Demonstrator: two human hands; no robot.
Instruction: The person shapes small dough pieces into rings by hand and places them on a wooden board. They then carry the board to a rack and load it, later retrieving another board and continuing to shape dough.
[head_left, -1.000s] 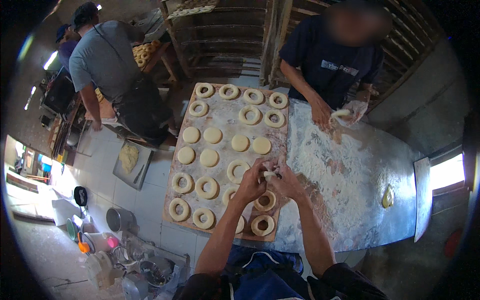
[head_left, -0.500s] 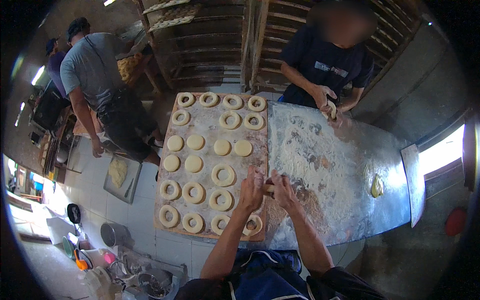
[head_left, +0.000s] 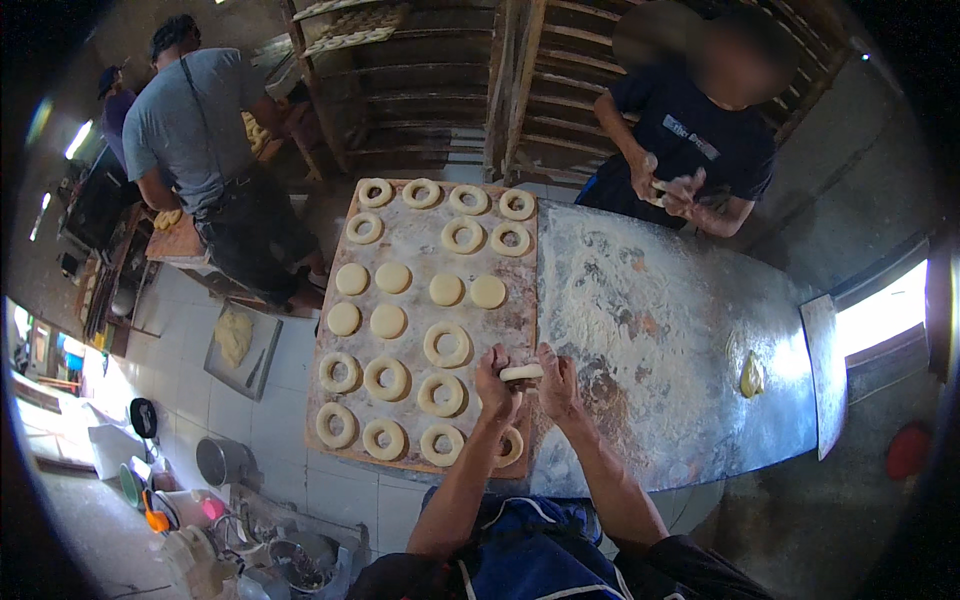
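Observation:
My left hand (head_left: 498, 385) and my right hand (head_left: 558, 385) hold a pale dough ring (head_left: 522, 372) between them, seen nearly edge-on. They are over the near right edge of a floured board (head_left: 405, 258). Dough rings (head_left: 447, 344) stand in rows on the board, at the far end and the near end. Across its middle lie several flat dough rounds without holes (head_left: 388, 321). Part of one ring (head_left: 510, 447) at the near right corner is hidden by my left wrist. Fingers of both hands are curled around the dough.
Right of the board stretches a flour-dusted metal table (head_left: 700, 320) with a small yellowish lump (head_left: 752, 375) on it. Across it, a person in a dark shirt (head_left: 690, 140) works dough by hand. Another in grey (head_left: 195, 130) stands far left, near a floor tray (head_left: 245, 350) of dough.
The dough ring between my hands has shifted left and shows more. The person across has stepped back to the right. The person in grey now bends over a surface at the left.

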